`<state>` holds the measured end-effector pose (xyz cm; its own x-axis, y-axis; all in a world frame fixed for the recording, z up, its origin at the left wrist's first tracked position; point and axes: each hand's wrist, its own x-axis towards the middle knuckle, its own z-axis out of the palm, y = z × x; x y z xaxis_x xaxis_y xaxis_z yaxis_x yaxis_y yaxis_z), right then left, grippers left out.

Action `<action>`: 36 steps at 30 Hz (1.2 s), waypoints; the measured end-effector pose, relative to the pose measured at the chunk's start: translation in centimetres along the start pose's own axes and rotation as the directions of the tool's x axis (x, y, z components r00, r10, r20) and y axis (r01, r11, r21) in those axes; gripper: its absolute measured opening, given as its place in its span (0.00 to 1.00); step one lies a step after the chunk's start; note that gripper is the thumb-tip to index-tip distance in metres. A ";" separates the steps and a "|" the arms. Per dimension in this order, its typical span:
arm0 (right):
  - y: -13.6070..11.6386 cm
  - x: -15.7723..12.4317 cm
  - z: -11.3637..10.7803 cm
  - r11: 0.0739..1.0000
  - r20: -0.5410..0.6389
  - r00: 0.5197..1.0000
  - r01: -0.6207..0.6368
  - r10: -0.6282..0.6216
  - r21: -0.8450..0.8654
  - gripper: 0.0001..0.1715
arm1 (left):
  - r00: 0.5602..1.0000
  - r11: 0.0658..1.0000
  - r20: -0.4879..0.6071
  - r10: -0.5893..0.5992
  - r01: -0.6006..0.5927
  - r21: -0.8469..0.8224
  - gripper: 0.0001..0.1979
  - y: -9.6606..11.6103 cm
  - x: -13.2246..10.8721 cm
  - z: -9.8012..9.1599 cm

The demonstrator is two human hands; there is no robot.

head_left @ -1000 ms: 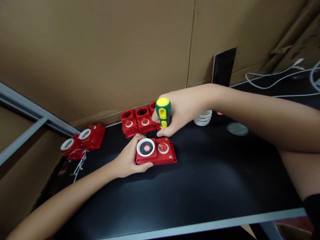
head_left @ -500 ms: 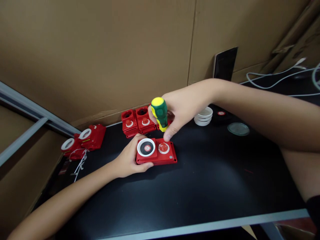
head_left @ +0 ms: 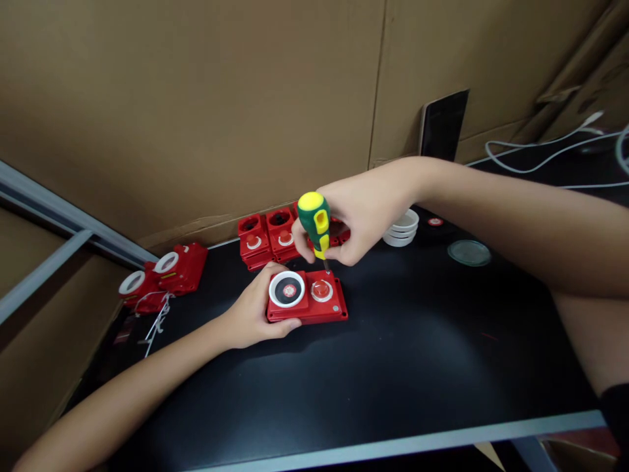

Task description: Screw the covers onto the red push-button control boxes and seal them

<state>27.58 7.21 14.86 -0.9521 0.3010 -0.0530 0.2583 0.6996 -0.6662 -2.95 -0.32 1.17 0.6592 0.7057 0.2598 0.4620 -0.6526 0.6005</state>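
A red alarm box (head_left: 314,314) lies on the black tabletop. It bears a white ring (head_left: 272,300) around a black disc and a round red button (head_left: 322,290) in a white surround. My left hand (head_left: 258,308) is closed around the box's left end, thumb along the near side. Above the box, my right hand (head_left: 348,223) grips a green and yellow screwdriver (head_left: 315,219) by its handle. The shaft points down, its tip at a screw on the box's far edge beside the button. A second screw (head_left: 336,308) shows near the right front corner.
Several similar red boxes (head_left: 254,244) stand behind, against the cardboard wall (head_left: 246,118). Two more with white rings (head_left: 167,263) lie at the left near a white cord (head_left: 158,324). White rings (head_left: 400,229) are stacked at the right, beside a clear disc (head_left: 469,253).
The screwdriver's handle has turned in my right hand, and the thumb has drawn up off the box, so the shaft shows. My left hand stays on the box.
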 end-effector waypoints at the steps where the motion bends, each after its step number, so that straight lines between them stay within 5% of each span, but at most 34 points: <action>1: 0.0 0.0 0.0 1.000 0.010 1.000 -0.004 0.003 0.013 0.12 | 1.000 1.000 0.000 0.009 -0.009 -0.001 0.36 0.0 0.0 0.0; 3: 0.2 0.1 0.0 1.000 0.031 1.000 -0.002 0.001 0.030 0.07 | 1.000 1.000 -0.001 0.018 -0.018 0.000 0.36 0.0 0.0 0.0; 13: 0.1 0.4 0.4 0.997 -0.056 0.996 -0.070 0.068 -0.038 0.14 | 1.000 1.000 0.004 0.016 -0.016 0.006 0.36 0.0 0.1 0.0; 21: 0.3 0.4 0.3 1.000 0.018 1.000 -0.011 0.011 -0.012 0.19 | 0.998 0.998 -0.011 0.066 -0.066 0.016 0.35 -0.1 0.0 0.1; 26: 0.3 0.5 0.1 1.000 0.093 0.996 0.016 -0.017 0.010 0.12 | 0.998 0.998 -0.007 0.063 -0.063 0.002 0.35 -0.1 0.1 0.1; 36: 0.2 0.2 0.2 0.999 0.001 1.000 -0.020 0.020 -0.029 0.11 | 0.999 0.999 -0.006 0.052 -0.052 0.005 0.35 -0.1 0.0 0.0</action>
<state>27.45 7.30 14.53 -0.9468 0.3146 -0.0674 0.2823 0.7118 -0.6431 -2.96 -0.23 1.11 0.6788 0.6723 0.2953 0.4300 -0.6899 0.5823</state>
